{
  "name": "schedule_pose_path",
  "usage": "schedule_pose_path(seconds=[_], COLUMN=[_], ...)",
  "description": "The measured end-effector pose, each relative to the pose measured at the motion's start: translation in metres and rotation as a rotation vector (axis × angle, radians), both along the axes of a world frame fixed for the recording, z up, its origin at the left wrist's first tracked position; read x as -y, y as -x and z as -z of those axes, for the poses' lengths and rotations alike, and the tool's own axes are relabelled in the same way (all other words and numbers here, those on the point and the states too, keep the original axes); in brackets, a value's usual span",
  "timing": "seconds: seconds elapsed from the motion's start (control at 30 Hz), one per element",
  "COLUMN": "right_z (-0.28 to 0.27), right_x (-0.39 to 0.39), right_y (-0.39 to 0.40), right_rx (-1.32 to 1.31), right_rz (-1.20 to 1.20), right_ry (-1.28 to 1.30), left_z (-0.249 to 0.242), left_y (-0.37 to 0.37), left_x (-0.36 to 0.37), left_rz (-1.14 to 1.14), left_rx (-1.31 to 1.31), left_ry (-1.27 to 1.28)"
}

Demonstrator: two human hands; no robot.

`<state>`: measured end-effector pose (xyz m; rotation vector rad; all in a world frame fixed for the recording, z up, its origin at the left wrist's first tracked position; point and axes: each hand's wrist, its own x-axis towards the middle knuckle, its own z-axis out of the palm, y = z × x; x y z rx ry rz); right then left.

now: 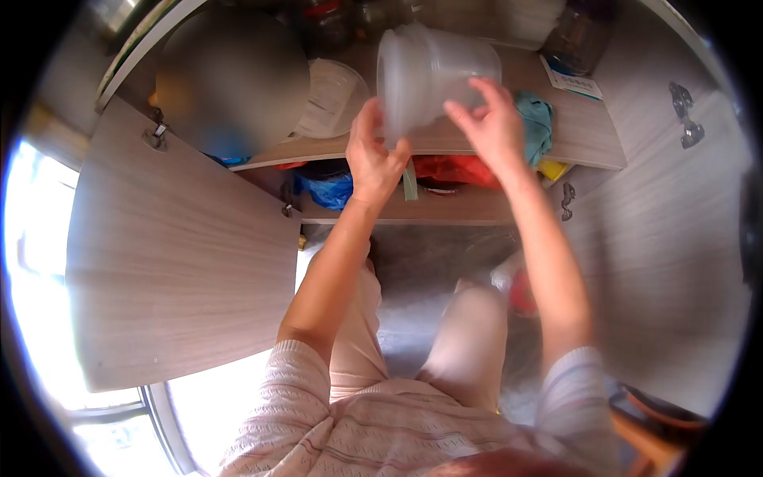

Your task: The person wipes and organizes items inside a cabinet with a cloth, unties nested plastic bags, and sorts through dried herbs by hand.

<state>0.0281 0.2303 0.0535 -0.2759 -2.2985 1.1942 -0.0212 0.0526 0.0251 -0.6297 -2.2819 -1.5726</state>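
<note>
A stack of clear plastic containers lies tilted on its side over the upper cabinet shelf, its wide rim toward the left. My left hand grips the lower edge of that rim with curled fingers. Close to the right part of the stack, my right hand has its thumb and fingers apart; whether its fingertips touch the plastic is hard to tell. A round clear lid or plate with paper under or in it lies left of the stack. Right of my right hand is a teal cloth.
Open cabinet doors stand at left and right. On the lower shelf are a blue bag and a red bag. A dark jar and a card are at upper right. A red object is on the floor.
</note>
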Motion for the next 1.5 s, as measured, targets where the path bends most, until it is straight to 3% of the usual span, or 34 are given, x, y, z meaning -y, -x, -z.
schedule_pose_path(seconds=[0.03,0.1,0.2,0.3,0.43,0.57,0.6,0.7,0.83,0.93,1.03,1.13,1.23,1.3,1.4,1.5], right_z=[-0.017,0.003,0.006,0.012,0.008,0.022,0.020,0.052,0.054,0.044,0.028,-0.003,0.015,0.031,0.075,0.087], right_x=[-0.013,-0.053,-0.067,-0.061,-0.045,-0.045,-0.039,-0.044,-0.032,-0.043,-0.059,-0.089,-0.155,-0.190,-0.214,-0.217], right_y=[-0.001,0.022,0.039,0.051,0.050,0.055,0.054,0.078,0.081,0.071,0.053,0.014,0.002,-0.015,-0.037,-0.037], right_rx=[0.189,-0.160,-0.052,0.033,-0.006,-0.075,-0.122,-0.218,-0.134,0.122,0.346,0.274,0.171,0.355,0.357,0.317], right_rz=[0.075,0.218,0.061,-0.067,-0.003,0.002,0.025,-0.165,-0.328,-0.238,-0.196,-0.033,0.380,0.499,0.507,0.500], right_ry=[0.059,-0.211,0.243,0.403,0.645,0.895,0.985,1.277,1.397,1.231,0.653,0.260,-0.272,-0.367,-0.564,-0.549], left_z=[-0.003,-0.005,-0.004,0.003,-0.004,-0.036,-0.058,-0.088,-0.105,-0.098,-0.092,-0.092,-0.095,-0.099,-0.109,-0.103], left_y=[0.002,0.003,0.004,0.018,0.038,0.050,0.044,0.064,0.078,0.078,0.070,0.056,0.043,0.034,0.011,-0.010], left_x=[-0.002,-0.008,-0.018,-0.028,-0.038,-0.043,-0.045,-0.055,-0.076,-0.078,-0.076,-0.074,-0.073,-0.075,-0.094,-0.144], left_rz=[0.002,-0.005,0.054,0.125,0.198,0.187,0.077,0.019,0.052,0.040,0.051,0.020,-0.001,-0.023,0.099,0.346], left_rx=[-0.010,0.015,0.063,0.027,-0.019,-0.133,-0.120,-0.571,-0.700,-0.689,-0.675,-0.678,-0.668,-0.723,-0.829,-0.822], left_ry=[0.048,0.024,-0.065,-0.159,-0.246,-0.120,0.046,0.331,0.534,0.583,0.643,0.735,0.814,0.845,0.643,0.654])
